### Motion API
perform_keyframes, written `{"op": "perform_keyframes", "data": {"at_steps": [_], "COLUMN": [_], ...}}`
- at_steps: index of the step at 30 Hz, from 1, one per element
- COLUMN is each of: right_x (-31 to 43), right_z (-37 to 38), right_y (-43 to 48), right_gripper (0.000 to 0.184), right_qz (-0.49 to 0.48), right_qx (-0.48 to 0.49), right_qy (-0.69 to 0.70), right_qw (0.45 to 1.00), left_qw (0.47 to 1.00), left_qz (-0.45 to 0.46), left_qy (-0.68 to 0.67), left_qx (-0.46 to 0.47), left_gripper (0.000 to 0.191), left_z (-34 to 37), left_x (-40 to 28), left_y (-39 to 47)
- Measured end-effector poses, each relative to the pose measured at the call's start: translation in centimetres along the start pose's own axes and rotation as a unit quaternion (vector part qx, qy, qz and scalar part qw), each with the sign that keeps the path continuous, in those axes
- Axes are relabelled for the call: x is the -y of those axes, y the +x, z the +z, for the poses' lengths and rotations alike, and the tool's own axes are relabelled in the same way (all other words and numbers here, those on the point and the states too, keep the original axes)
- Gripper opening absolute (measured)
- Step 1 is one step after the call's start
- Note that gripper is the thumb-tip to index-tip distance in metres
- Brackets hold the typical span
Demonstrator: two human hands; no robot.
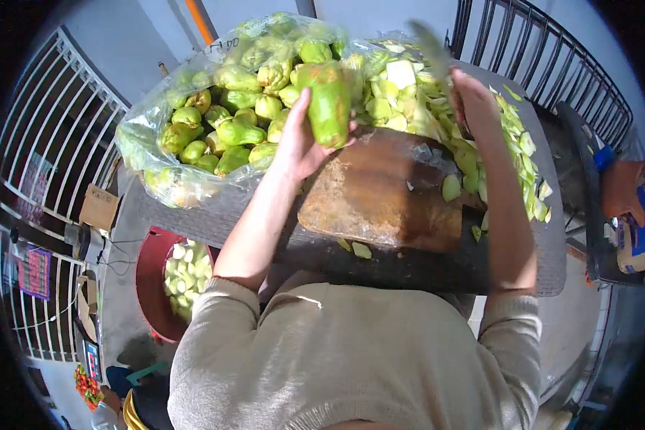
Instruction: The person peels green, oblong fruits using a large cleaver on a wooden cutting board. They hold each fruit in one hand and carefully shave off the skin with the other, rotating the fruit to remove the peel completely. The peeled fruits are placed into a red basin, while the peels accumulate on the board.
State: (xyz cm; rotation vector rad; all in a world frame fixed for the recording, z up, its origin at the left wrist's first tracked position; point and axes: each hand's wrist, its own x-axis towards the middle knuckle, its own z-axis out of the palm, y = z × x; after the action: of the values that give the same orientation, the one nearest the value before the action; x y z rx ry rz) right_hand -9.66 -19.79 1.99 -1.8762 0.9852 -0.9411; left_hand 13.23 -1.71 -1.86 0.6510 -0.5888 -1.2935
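My left hand (pixel 304 144) grips a large green chayote (pixel 327 105), holding it upright above the far left corner of a worn wooden cutting board (pixel 381 199). In my right hand (pixel 475 105) is a knife, its broad blade (pixel 430 48) blurred and pointing up and away from me. Behind the left hand lies a clear plastic bag (pixel 156 121) full of whole chayotes (pixel 240 131). Beyond the board and around my right forearm spreads a heap of pale green peelings and cut pieces (pixel 395 97). A few slices rest on the board's right side.
A red tub (pixel 153 285) of pale peeled pieces (pixel 185 274) stands on the floor at lower left. White metal bars (pixel 32 188) line the left; a black railing (pixel 548 59) rises behind the table (pixel 551 252). A black chair (pixel 583 177) bearing bags stands right. Another person's arm shows at lower left.
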Motion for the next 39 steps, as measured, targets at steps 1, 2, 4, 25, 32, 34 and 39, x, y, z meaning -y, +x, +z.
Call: {"op": "perform_keyframes", "data": {"at_steps": [1, 2, 4, 25, 32, 34, 39], "right_x": [-1.2, -2.2, -3.1, 1.0, 0.9, 0.7, 0.2], "right_z": [0.0, 0.2, 1.6, 7.4, 7.3, 7.3, 7.2], "right_y": [-0.4, -0.9, -2.9, -12.7, -12.5, -12.5, -11.8], "right_gripper": [0.04, 0.038, 0.035, 0.054, 0.054, 0.054, 0.054], "right_qz": [-0.027, -0.054, -0.069, -0.396, -0.424, -0.434, -0.432], "right_qx": [-0.04, -0.078, -0.124, 0.023, 0.015, 0.005, 0.019], "right_qy": [0.063, 0.125, 0.137, -0.186, -0.176, -0.178, -0.2], "right_qw": [0.997, 0.988, 0.98, 0.899, 0.888, 0.883, 0.879], "left_qw": [0.999, 0.998, 0.994, 0.991, 0.99, 0.99, 0.994], "left_qz": [-0.021, -0.028, -0.038, -0.027, -0.025, -0.026, -0.027], "left_qy": [-0.039, -0.055, -0.096, -0.085, -0.097, -0.101, -0.091], "left_qx": [0.014, -0.014, -0.029, 0.1, 0.095, 0.096, 0.055], "left_gripper": [0.063, 0.062, 0.062, 0.078, 0.074, 0.073, 0.07], "left_z": [0.5, 1.2, 1.2, 2.4, 2.3, 2.2, 1.3], "left_x": [0.4, 1.1, 2.4, 5.6, 5.9, 6.0, 6.4], "left_y": [1.1, 1.3, 2.2, 1.0, 0.6, 0.6, 0.5]}}
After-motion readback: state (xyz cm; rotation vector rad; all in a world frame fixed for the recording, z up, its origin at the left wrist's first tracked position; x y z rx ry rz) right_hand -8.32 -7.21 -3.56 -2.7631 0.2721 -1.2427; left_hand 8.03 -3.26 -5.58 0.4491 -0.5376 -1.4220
